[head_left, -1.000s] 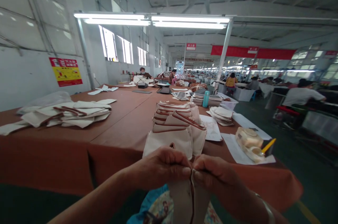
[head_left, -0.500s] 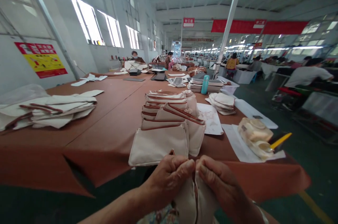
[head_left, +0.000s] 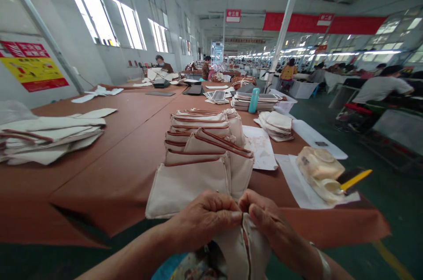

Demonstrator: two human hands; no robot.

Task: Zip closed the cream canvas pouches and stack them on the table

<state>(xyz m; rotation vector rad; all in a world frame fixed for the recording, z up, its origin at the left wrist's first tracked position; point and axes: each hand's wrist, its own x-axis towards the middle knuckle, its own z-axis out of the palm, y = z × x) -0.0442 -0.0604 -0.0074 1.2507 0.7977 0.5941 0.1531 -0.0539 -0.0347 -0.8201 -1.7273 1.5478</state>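
At the bottom centre, my left hand [head_left: 211, 216] and my right hand [head_left: 264, 214] pinch the top of a cream fabric piece [head_left: 236, 249] with a brown-lined slit or seam. Each hand has its thumb pressed on one side of that seam, and the fingertips of both nearly touch. The piece hangs below my hands in front of the table's edge; its lower end is cut off by the frame. Just beyond my hands, a row of cream pouch-like pieces [head_left: 188, 183] with brown edges leans together on the brown table.
The brown-covered table [head_left: 132, 148] carries a pile of cream pieces [head_left: 56, 134] at left. To the right are paper sheets [head_left: 259, 145], a stack of cream pieces [head_left: 275, 125], a blue bottle [head_left: 254, 100], a plastic container [head_left: 319, 163] and a yellow-handled tool [head_left: 357, 181]. Other people sit farther off.
The view has tilted down and shifted slightly right. Both hands still hold the cream piece by its top, with the fingers slightly repositioned along the seam.
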